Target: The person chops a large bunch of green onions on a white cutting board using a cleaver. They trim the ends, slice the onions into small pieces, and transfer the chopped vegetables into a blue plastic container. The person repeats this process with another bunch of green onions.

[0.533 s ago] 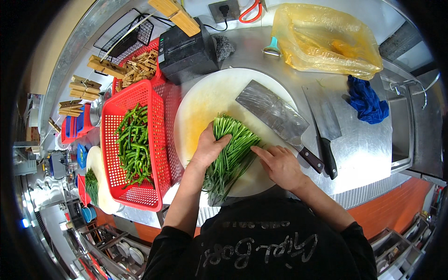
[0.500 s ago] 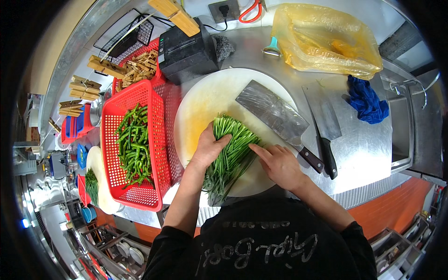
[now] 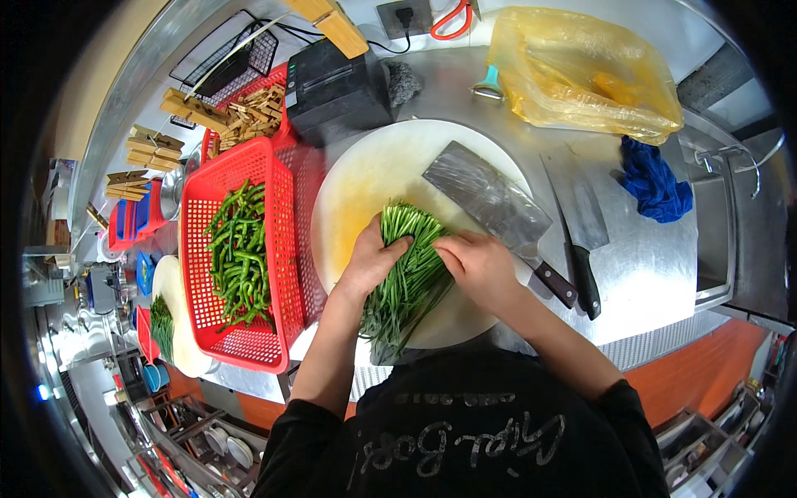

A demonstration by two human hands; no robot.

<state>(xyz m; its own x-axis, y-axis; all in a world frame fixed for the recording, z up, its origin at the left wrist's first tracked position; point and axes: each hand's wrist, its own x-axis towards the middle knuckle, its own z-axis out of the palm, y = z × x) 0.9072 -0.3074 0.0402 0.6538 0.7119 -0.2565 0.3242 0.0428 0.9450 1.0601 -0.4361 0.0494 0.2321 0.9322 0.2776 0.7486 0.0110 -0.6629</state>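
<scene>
A thick bunch of garlic chives (image 3: 413, 270) lies on the round white cutting board (image 3: 349, 187), cut ends facing away from me and dark leaf tips toward my body. My left hand (image 3: 374, 253) wraps round its left side, thumb across the top. At the right side my right hand (image 3: 480, 264) presses thumb and fingers together on the stalks' edge; the fingertips are partly hidden. A broad cleaver (image 3: 488, 195) rests on the board's right part, its dark handle reaching over the rim. Beside it on the steel counter lies a second knife (image 3: 584, 274) with a black handle.
Left of the board stands a red basket (image 3: 286, 249) of green chillies (image 3: 239, 257). Behind are a black box-shaped device (image 3: 332, 87), a peeler (image 3: 490, 83) and a yellow plastic bag (image 3: 589, 70). A blue cloth (image 3: 656, 183) lies near the sink (image 3: 716, 224) at right. Clothes pegs (image 3: 154, 149) hang at left.
My right hand has moved left and slightly away from me, closing its fingers on the bunch's edge. The chives are gathered narrower. My left hand keeps its hold.
</scene>
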